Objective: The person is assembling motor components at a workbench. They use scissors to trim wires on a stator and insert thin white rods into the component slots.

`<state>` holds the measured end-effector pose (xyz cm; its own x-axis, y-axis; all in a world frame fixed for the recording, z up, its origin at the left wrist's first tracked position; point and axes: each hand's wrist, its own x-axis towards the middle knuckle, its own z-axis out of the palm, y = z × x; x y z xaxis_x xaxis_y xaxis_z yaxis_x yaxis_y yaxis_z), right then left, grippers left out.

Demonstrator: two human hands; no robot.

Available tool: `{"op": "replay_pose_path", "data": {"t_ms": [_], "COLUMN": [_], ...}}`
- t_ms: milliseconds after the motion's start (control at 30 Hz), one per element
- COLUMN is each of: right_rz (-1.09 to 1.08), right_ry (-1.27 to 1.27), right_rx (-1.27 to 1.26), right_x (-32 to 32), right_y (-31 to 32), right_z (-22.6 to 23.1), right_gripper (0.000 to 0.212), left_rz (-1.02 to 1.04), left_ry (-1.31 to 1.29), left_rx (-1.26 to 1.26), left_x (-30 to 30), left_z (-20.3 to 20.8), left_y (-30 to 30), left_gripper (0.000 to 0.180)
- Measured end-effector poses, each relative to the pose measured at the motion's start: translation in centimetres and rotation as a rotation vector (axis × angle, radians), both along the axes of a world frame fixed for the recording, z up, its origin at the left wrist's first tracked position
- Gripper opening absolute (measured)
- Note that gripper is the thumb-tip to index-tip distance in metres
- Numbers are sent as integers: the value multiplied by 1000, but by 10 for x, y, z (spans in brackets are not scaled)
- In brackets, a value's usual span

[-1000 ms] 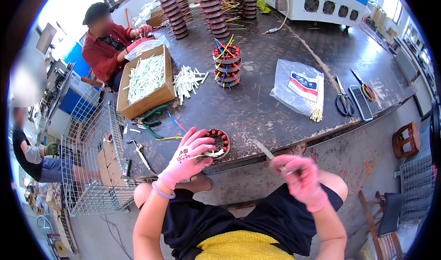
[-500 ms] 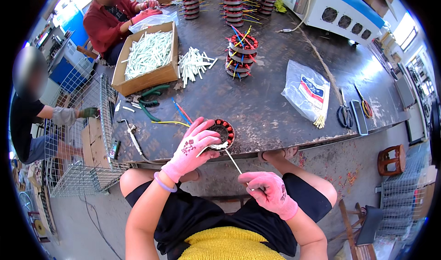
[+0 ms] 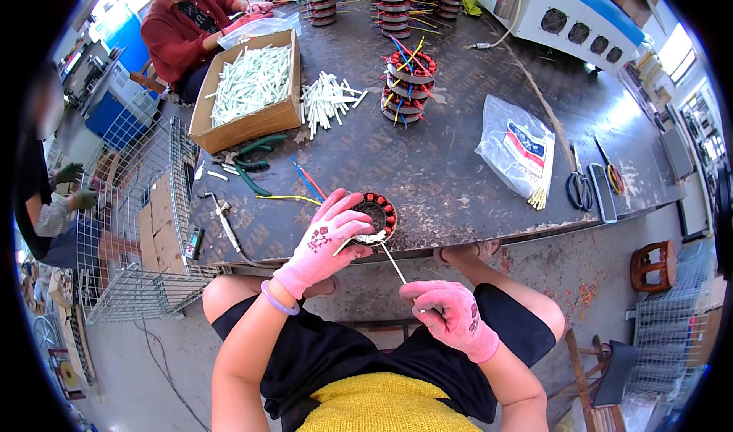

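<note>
My left hand (image 3: 327, 237), in a pink glove, wraps over the near-left side of a ring-shaped motor stator (image 3: 392, 216) with red windings at the table's front edge. Blue, red and yellow lead wires (image 3: 290, 197) stick out beyond my fingers. From the stator's near rim, a thin white strand (image 3: 393, 262) runs straight toward my right hand (image 3: 452, 319). That hand, also pink-gloved, is closed around the strand's end above my lap. A short white end shows beside my left thumb. My left fingertips partly cover the ring.
Green-handled pliers (image 3: 252, 168) and a pen-shaped tool with a hose (image 3: 224, 222) lie left. A cardboard box (image 3: 252, 132) of white tubes, loose tubes (image 3: 328, 103) and stacked stators (image 3: 406, 88) stand beyond. Rightward are a plastic bag (image 3: 511, 153), scissors (image 3: 578, 191) and a phone (image 3: 602, 194). Two people work leftward.
The view has shifted slightly, so the table's things sit a little to the right. Both my hands keep their grips. The person at far left has brought both gloved hands into sight.
</note>
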<state>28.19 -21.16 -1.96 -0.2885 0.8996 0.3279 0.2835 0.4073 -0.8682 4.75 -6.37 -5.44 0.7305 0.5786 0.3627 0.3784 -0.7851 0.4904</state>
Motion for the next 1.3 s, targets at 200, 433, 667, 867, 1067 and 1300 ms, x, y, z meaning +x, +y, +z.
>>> {"op": "replay_pose_path", "data": {"t_ms": [200, 433, 667, 867, 1067, 1300], "right_rz": [-73, -47, -68, -59, -81, -88], "right_ry": [75, 118, -64, -47, -55, -51], "right_rx": [-41, 76, 228, 306, 354, 371], "right_x": [-7, -10, -11, -11, -13, -11], "right_y": [1, 5, 8, 10, 9, 3], "right_z": [-14, -27, -32, -33, -36, -36], "right_gripper": [15, 33, 37, 37, 36, 37], "left_rz": [36, 86, 81, 75, 74, 71], "left_ry": [-11, 7, -3, -17, -30, -23], "left_rx": [65, 89, 89, 86, 92, 94], "left_x": [1, 0, 0, 1, 0, 0], "left_z": [-1, 0, -2, -4, -5, -8], "left_y": [-1, -3, -3, -2, -2, -1], "left_gripper": [38, 41, 41, 42, 42, 44]}}
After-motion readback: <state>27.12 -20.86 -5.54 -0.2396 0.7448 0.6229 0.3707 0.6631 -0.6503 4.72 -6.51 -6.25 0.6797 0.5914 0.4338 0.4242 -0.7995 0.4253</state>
